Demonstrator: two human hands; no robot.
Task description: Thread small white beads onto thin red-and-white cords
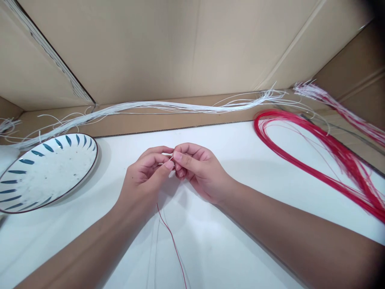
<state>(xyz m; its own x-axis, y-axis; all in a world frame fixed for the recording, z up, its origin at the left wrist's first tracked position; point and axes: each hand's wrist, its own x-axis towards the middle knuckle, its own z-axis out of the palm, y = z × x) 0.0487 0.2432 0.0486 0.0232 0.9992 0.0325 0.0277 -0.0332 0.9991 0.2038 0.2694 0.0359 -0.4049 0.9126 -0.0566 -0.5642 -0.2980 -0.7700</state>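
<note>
On the left of the white table [240, 160] sits a white plate [45, 172] with blue dashes round its rim and a dark edge line; nothing lies in it that can be made out beyond a few faint specks; part of it runs past the left border of the view. Brown cardboard walls [180, 48] stand behind and to both sides, closing the work surface in like an open box; the table's far edge meets a strip of cardboard floor, and along that strip stretches a long bundle of white wires [168, 106], its ends fraying out at both sides. At the right, a thick loop of red wires [315, 160] curves across the table and runs off toward the near right corner; another bundle, red and white [345, 110], lies further back on the cardboard. Between plate and red loop the table top is bare white, and the hands meet there, well apart from both.

The left hand [144, 172] and the right hand [195, 168] are brought together fingertip to fingertip; both are curled in a fine pinch, thumbs against forefingers, the other fingers folded loosely beneath. Between the fingertips a small pale wire end shows; a thin red wire [173, 241] hangs from under the left hand and trails toward the near edge; beside it run fainter pale strands, too thin to follow; which hand grips which strand cannot be told.
</note>
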